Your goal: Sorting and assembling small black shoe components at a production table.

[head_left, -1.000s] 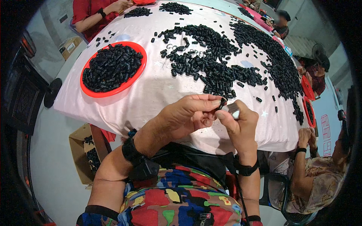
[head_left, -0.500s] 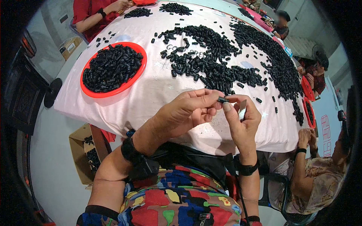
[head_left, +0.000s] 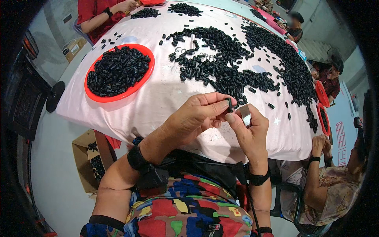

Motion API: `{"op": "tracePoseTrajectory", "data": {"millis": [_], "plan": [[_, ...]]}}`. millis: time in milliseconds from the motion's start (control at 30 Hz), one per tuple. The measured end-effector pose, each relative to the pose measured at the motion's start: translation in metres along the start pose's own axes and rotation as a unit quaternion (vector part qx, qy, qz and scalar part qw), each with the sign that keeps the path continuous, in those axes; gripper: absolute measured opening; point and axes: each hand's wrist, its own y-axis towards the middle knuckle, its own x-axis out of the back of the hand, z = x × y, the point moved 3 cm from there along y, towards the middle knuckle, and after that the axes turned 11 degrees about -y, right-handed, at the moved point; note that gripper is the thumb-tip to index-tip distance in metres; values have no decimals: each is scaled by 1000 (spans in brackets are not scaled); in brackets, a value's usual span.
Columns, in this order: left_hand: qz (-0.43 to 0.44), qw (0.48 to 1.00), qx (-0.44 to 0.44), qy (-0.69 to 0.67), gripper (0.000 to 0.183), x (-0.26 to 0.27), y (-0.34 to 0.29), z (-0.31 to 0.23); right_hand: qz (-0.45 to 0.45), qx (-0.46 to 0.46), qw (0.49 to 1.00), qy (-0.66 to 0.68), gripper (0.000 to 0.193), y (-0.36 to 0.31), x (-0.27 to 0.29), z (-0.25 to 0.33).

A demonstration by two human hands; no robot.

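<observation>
Thumb and fingers of my left hand [head_left: 195,116] pinch a small black cylindrical piece [head_left: 229,105], which stands nearly upright above the table. Close beside it, my right hand [head_left: 252,132] is closed on a small, shiny metal blade [head_left: 246,116], partly hidden by the fingers. The right thumb tip is at the lower end of the black piece. Beyond both hands lies a heap of similar black pieces [head_left: 225,73] on the pale pink tablecloth [head_left: 166,106]. To the left, a red basin [head_left: 91,96] holds many more.
A long heap of black pieces [head_left: 296,75] runs down the table's right side. An open cardboard box [head_left: 81,158] with black pieces stands on the floor at left. One person in red [head_left: 94,19] works at far left; another [head_left: 323,177] sits at right, beside red basins [head_left: 323,94].
The black piece has turned from lying nearly flat to nearly upright in my left fingers. My right hand has shifted slightly left, and the blade has tilted.
</observation>
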Motion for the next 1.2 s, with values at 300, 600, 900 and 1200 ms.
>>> {"op": "tracePoseTrajectory", "data": {"millis": [300, 600, 900, 1200], "plan": [[-5, 999, 25, 22, 31, -5, 0, 3, 9, -15, 1000, 0, 30, 0, -6, -13], [-13, 999, 21, 47, 33, -6, 1, 5, -2, 10, 999, -37, 34, 0, -7, -18], [-4, 998, 22, 61, 31, -4, 0, 5, -9, 16, 996, -83, 37, -1, -6, -17], [-4, 998, 19, 55, 30, -1, 0, 5, -21, 25, 996, -84, 37, 0, -7, -16]]}}
